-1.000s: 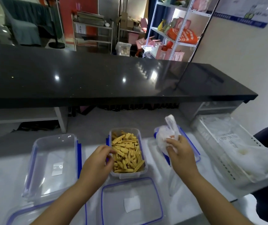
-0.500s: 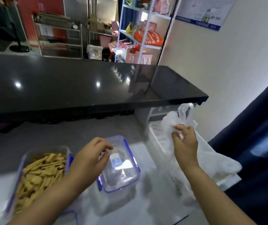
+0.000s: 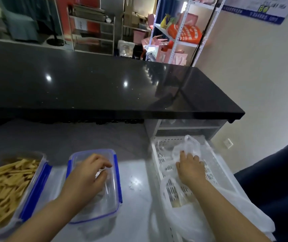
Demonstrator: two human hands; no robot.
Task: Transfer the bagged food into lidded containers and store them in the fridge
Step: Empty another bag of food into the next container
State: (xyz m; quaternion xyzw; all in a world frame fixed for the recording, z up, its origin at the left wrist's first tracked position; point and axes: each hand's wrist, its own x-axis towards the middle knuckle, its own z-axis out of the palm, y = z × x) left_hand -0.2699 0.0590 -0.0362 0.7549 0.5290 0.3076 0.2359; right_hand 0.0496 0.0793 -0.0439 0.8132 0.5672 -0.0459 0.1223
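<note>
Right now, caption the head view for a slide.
Right hand rests on a plastic bag in the white basket; left hand over a lid.

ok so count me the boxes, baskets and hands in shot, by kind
clear blue-trimmed boxes: 2, the strip-filled box and the empty-looking box
white slotted basket: 1
hands: 2, left hand and right hand
total: 5

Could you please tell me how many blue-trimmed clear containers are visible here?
2: the filled container at far left, the empty container under the left hand. Others may be off-frame.
</note>
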